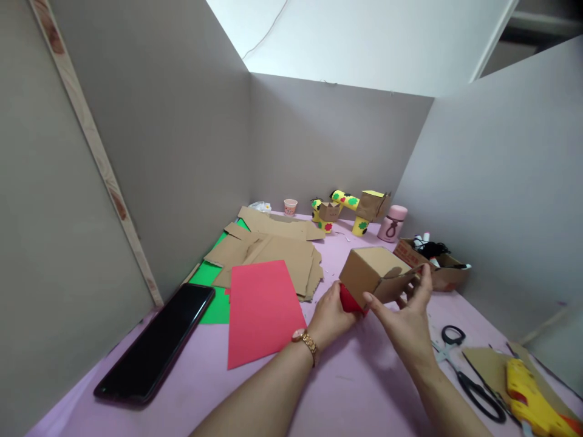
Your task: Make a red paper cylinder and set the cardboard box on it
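Observation:
A small brown cardboard box (371, 262) is held up above the table, tilted, with a flap on its right side. My right hand (407, 328) grips that side, thumb at the lower front corner and fingers up by the flap. Under the box is a rounded red piece (350, 300), and my left hand (332, 315) is closed round it. The red piece touches or nearly touches the box's underside; which one I cannot tell. Most of the left fingers are hidden behind the red piece and the box. A gold watch is on the left wrist.
Red paper (264, 309) and torn cardboard sheets (273, 258) lie left, near a phone (157, 343). Scissors (471, 385) and a yellow glue gun (532, 397) lie right. Behind stand yellow spotted cardboard figures (359, 226), a pink bottle (392, 223), a paper cup (290, 207) and a supply box (449, 279).

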Motion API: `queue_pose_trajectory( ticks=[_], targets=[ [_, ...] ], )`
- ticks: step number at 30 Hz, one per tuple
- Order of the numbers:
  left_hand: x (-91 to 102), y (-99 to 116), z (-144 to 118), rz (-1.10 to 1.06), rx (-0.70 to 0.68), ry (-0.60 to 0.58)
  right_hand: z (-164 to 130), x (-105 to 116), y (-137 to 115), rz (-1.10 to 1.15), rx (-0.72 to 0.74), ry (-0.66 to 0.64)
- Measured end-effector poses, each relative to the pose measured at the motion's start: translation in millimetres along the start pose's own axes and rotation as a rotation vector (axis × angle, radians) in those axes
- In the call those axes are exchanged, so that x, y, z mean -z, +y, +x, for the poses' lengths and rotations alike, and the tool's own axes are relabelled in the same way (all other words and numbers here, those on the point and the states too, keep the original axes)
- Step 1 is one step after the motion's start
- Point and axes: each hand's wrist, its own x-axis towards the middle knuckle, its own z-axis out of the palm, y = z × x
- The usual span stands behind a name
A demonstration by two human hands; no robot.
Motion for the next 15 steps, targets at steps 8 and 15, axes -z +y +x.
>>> queue_pose_trajectory(
  ticks=[8,15],
  targets=[
    [1.6,-1.9,3.3,-0.043,-0.011,-0.002,0.6,-0.2,-3.6,0.049,-0.012,0.01],
    [4.4,0.4,7.4,-0.072,-0.016,0.0,1.7,5.4,5.0,0.213,-0.081,0.078]
  ],
)
